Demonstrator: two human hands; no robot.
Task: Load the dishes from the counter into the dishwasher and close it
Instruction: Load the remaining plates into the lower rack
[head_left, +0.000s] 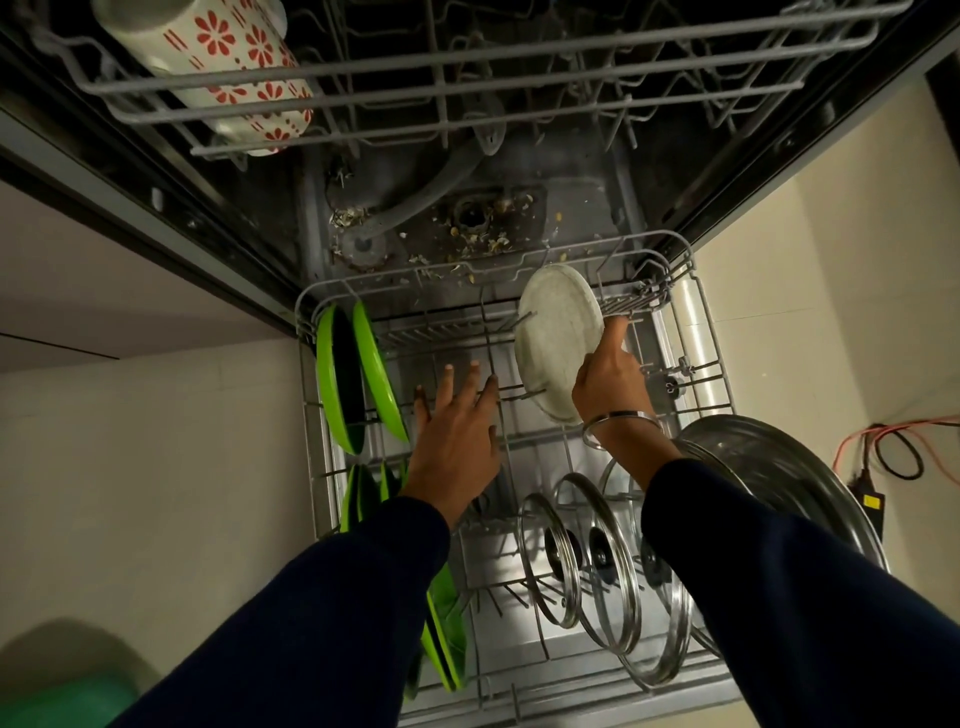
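The dishwasher's lower rack (709, 332) is pulled out in front of me. A pale round plate (553, 332) stands on edge among the tines at the rack's far right, and my right hand (610, 382) grips its right rim. My left hand (457, 431) hovers over the middle of the rack with fingers spread, holding nothing. Green plates (358, 374) stand on edge at the far left, with more green plates (444, 639) nearer me. Glass lids (597, 561) with steel rims stand in the near right tines.
The upper rack (467, 104) is out above and holds a white mug with red flowers (223, 67). A large steel lid (779, 478) leans at the lower rack's right side. Food scraps litter the tub floor (467, 228). Cables (893, 447) lie on the right floor.
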